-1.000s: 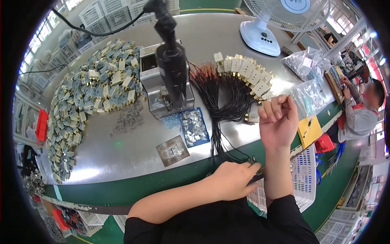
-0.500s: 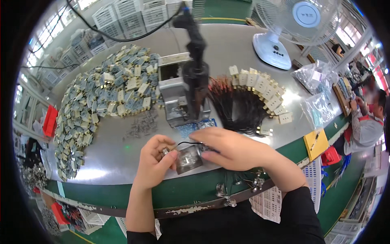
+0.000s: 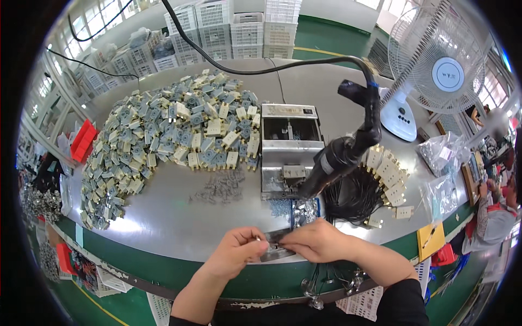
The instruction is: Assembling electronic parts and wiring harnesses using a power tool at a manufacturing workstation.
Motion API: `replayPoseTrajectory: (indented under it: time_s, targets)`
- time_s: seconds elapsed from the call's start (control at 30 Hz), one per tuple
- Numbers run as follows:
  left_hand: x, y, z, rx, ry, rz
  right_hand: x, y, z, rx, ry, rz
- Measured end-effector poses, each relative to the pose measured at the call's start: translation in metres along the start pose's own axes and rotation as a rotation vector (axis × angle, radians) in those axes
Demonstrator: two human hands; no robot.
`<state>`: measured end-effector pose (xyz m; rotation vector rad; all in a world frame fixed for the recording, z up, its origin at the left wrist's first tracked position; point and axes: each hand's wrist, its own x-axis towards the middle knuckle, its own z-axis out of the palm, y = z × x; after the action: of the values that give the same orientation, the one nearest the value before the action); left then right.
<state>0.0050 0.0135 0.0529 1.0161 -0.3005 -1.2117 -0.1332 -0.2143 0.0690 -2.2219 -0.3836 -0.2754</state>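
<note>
A small flat grey metal tray [image 3: 278, 246] is held at the near edge of the rounded grey counter [image 3: 163, 228], between the two hands. The left hand [image 3: 237, 251] is closed in a narrow grip, thumb and forefinger pinched on a tiny pale part that is too small to identify, just beside the tray's left end. The right hand [image 3: 318, 239] is laid over the tray's right end with its fingers curled down onto it; what lies under them cannot be told. Just behind the hands, a blue shallow dish of small shiny metal pieces [image 3: 305, 211] is seen, and beyond it a grey boxy metal bench machine [image 3: 288, 149] against which a black electric screwdriver on a hanging cable [image 3: 342, 157] is tilted. A bundle of black wires [image 3: 353, 198] and a row of cream plastic blocks [image 3: 389, 174] are spread to the right, a large heap of cream and blue-grey plastic parts [image 3: 168, 136] to the left, and a white standing fan [image 3: 429, 76] at the far right.
</note>
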Motion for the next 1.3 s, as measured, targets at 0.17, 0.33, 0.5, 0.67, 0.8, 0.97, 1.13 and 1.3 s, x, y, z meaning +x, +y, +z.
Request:
replayPoseTrajectory:
  time_s: [0.17,0.33,0.5,0.67,0.8,0.97,1.13,1.3]
  targets:
    - [-0.011,0.006,0.013,0.179,-0.012,-0.039,-0.01,-0.003,-0.013,0.16,-0.079,0.094]
    - [-0.008,0.022,0.02,0.893,-0.108,0.482,0.004,-0.024,-0.02,0.093,-0.135,0.142]
    - [0.009,0.011,0.015,0.746,-0.041,0.281,0.005,-0.016,-0.015,-0.036,0.036,0.082]
    - [0.015,-0.005,0.02,0.421,-0.272,0.139,0.002,-0.012,-0.018,0.153,0.114,0.074]
    - [0.012,-0.013,0.023,0.13,-0.372,0.054,-0.002,-0.012,-0.022,0.293,0.109,0.128]
    - [0.016,-0.017,0.029,0.088,-0.384,0.085,-0.006,-0.009,-0.025,0.329,0.123,0.162]
    - [0.024,-0.01,0.022,0.261,-0.471,0.14,-0.005,-0.011,-0.032,0.389,0.096,0.166]
    - [0.023,-0.011,0.028,0.117,-0.44,0.045,-0.005,-0.01,-0.032,0.345,0.116,0.139]
